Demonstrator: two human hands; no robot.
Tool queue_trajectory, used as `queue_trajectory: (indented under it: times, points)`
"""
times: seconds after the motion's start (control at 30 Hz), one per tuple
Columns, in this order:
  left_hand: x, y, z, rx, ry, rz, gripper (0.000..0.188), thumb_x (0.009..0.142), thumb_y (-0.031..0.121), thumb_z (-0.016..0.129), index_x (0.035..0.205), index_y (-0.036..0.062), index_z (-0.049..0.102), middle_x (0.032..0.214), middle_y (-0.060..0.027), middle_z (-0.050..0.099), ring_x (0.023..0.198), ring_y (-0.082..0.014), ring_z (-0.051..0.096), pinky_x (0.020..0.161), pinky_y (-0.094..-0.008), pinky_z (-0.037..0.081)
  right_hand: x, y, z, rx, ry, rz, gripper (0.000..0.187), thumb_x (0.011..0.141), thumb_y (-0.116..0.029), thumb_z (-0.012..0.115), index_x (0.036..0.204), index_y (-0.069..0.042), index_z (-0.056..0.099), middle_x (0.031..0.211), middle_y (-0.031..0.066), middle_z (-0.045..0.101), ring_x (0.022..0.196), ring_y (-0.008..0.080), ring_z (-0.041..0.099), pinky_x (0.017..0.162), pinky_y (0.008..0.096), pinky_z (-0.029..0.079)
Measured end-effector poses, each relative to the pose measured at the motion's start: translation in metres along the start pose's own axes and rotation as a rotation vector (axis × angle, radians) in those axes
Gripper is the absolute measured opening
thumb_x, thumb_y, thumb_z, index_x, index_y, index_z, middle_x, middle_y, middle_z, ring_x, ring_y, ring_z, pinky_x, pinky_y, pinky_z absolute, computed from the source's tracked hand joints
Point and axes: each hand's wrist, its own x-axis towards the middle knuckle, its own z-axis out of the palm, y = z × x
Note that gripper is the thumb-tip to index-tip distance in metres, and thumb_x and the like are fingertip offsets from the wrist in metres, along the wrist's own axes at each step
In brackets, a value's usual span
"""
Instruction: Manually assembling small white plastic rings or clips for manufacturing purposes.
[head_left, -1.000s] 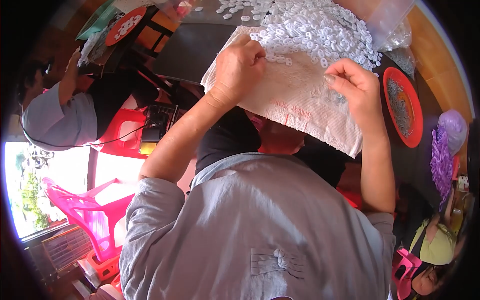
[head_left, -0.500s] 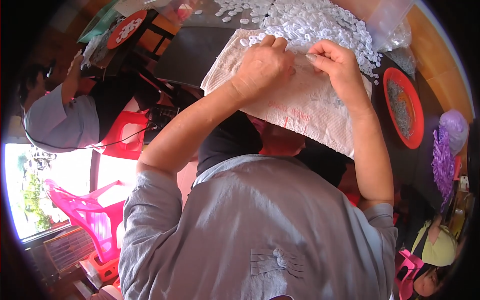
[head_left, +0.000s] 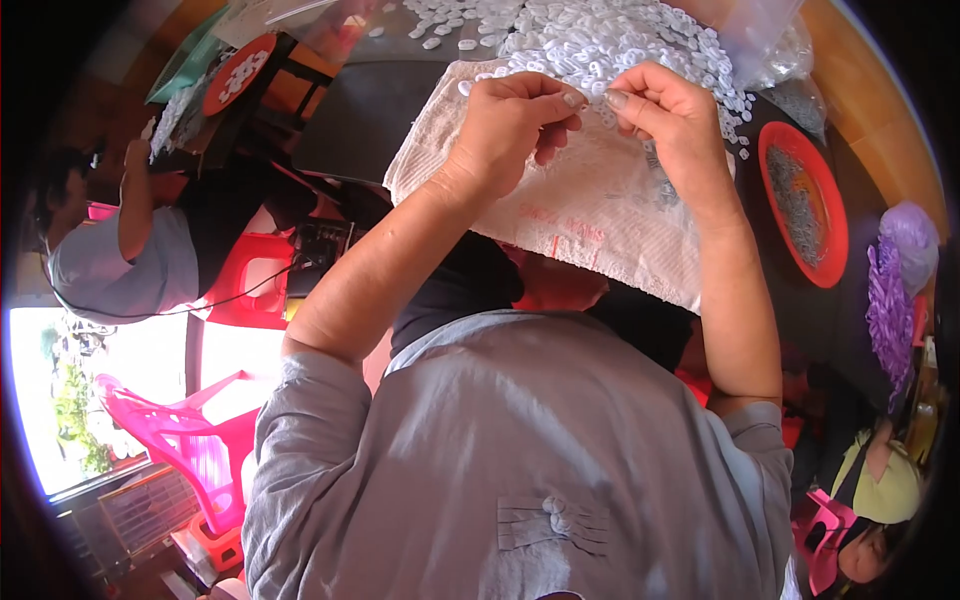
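Note:
Above the far part of a pale cream towel [head_left: 590, 205], both my hands are raised with their fingertips close together. My left hand [head_left: 515, 125] pinches thumb against forefinger, the other fingers curled. My right hand [head_left: 670, 125] also pinches, thumb on forefinger, facing the left. Whatever lies between the fingertips is too small to make out. Just beyond my fingers a large heap of small white oval plastic pieces [head_left: 620, 45] covers the tabletop, and some lie at the towel's far edge. Small grey bits [head_left: 655, 170] rest on the towel beside my right wrist.
An orange-red plate [head_left: 835, 225] of thin grey pieces stands at right, near clear plastic bags [head_left: 785, 60] and a purple bundle [head_left: 888, 310]. At left a person [head_left: 125, 240] sits by another red plate [head_left: 240, 72] of white pieces. A pink chair [head_left: 190, 440] stands lower left; another person [head_left: 880, 490] is lower right.
My left hand has lifted off the white pieces at the towel's far edge and turned, its pinched fingertips now facing my right hand's. The right hand has shifted only slightly.

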Motion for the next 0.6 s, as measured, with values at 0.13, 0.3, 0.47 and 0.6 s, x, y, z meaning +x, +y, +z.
queue_trajectory:
  times: [0.13,0.3,0.47,0.6]
  points:
    - [-0.004,-0.008,0.006,-0.267,0.001,-0.076,0.012,0.087,0.008,0.064,0.088,-0.0038,0.064,0.072,-0.0078,0.063,0.056,-0.0127,0.055,0.049,-0.0250,0.044,-0.001,0.004,0.008,-0.015,-0.001,-0.010,0.007,0.088,-0.010,0.060,0.089,-0.003,0.062,0.074,-0.0037,0.058,0.067,0.0032,0.050,0.060,0.0191,0.037]
    - [-0.008,-0.010,0.009,-0.361,0.016,-0.016,0.011,0.086,0.005,0.064,0.090,-0.0055,0.063,0.074,-0.0088,0.062,0.056,-0.0136,0.055,0.049,-0.0257,0.045,-0.002,0.004,0.016,-0.062,0.007,-0.031,0.009,0.089,-0.011,0.059,0.090,-0.003,0.061,0.075,-0.0034,0.058,0.069,0.0034,0.051,0.061,0.0190,0.038]
    - [-0.009,-0.014,0.005,-0.445,0.014,-0.042,0.011,0.086,0.002,0.063,0.094,-0.0056,0.062,0.076,-0.0098,0.062,0.057,-0.0149,0.056,0.049,-0.0261,0.045,-0.004,0.003,0.020,-0.076,-0.003,0.002,0.010,0.090,-0.013,0.059,0.089,-0.003,0.061,0.075,-0.0034,0.058,0.069,0.0033,0.051,0.061,0.0188,0.038]
    - [-0.011,-0.014,0.009,-0.503,0.039,-0.036,0.010,0.086,0.001,0.063,0.093,-0.0056,0.062,0.077,-0.0098,0.062,0.056,-0.0154,0.056,0.049,-0.0263,0.046,-0.004,0.004,0.021,-0.006,-0.003,0.018,0.012,0.090,-0.016,0.059,0.090,-0.004,0.061,0.076,-0.0034,0.059,0.069,0.0037,0.052,0.062,0.0191,0.038]
